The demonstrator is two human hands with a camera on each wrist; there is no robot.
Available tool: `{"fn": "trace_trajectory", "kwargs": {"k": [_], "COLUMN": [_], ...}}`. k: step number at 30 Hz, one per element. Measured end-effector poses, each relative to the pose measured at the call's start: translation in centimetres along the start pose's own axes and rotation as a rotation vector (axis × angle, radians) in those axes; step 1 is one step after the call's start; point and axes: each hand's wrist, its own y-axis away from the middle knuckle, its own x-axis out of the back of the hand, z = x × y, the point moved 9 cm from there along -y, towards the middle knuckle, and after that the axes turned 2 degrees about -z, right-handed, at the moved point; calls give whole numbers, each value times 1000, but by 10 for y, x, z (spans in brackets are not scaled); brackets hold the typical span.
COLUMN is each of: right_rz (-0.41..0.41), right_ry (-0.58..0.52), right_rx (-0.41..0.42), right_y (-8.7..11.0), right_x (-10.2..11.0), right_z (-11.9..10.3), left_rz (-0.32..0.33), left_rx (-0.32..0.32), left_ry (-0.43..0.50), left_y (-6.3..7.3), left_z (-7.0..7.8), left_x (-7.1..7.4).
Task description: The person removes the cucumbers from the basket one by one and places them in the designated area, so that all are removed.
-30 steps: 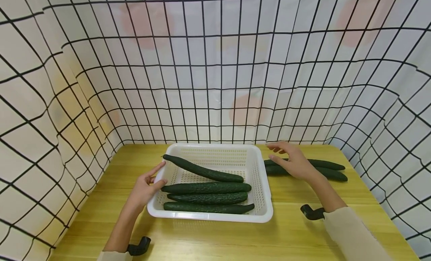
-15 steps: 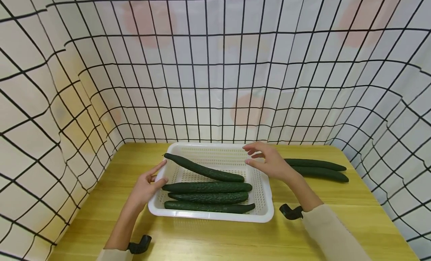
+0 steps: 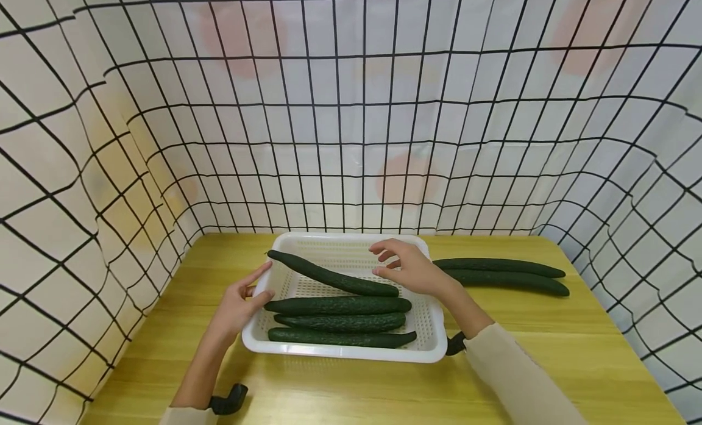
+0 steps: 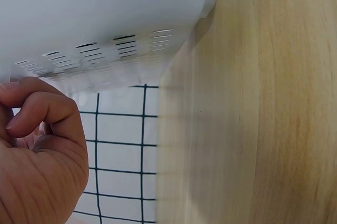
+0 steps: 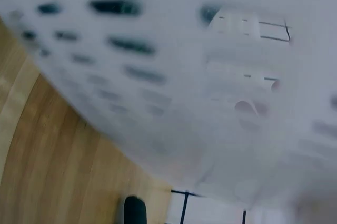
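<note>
A white perforated plastic basket point(image 3: 345, 353) stands on the table. Inside it, one cucumber point(image 3: 334, 280) lies slanted with its stem end up on the left rim, and three more cucumbers point(image 3: 340, 305) lie side by side nearer the front. My left hand point(image 3: 233, 309) holds the basket's left rim, its fingers curled in the left wrist view beside the white wall point(image 4: 105, 8). Above the right part of the basket hovers my right hand point(image 3: 417, 271), fingers loosely bent, nothing between them. The basket's wall point(image 5: 174, 145) fills most of the right wrist view.
Two cucumbers point(image 3: 512, 280) lie together on the wooden table point(image 3: 526, 327) to the right of the basket. A black wire grid point(image 3: 362, 141) encloses the back and both sides, with pale sheeting behind it.
My right hand has moved left, from over the two loose cucumbers to above the basket's inside. The left hand stays at the rim, and the cucumbers lie as before.
</note>
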Motion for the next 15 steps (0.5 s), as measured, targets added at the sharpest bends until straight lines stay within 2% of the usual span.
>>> {"fn": "trace_trajectory", "kwargs": {"k": [6, 15], "right_rz": [-50, -178], "right_ry": [29, 182], "right_rx": [-16, -12], "right_y": [-12, -19], "right_x": [-15, -43], "right_z": [2, 5], "left_rz": [-4, 5], "left_rx": [-5, -3], "left_ry": [-6, -1], "left_y": [1, 0], "left_z": [4, 1], "left_x": [-1, 0]}}
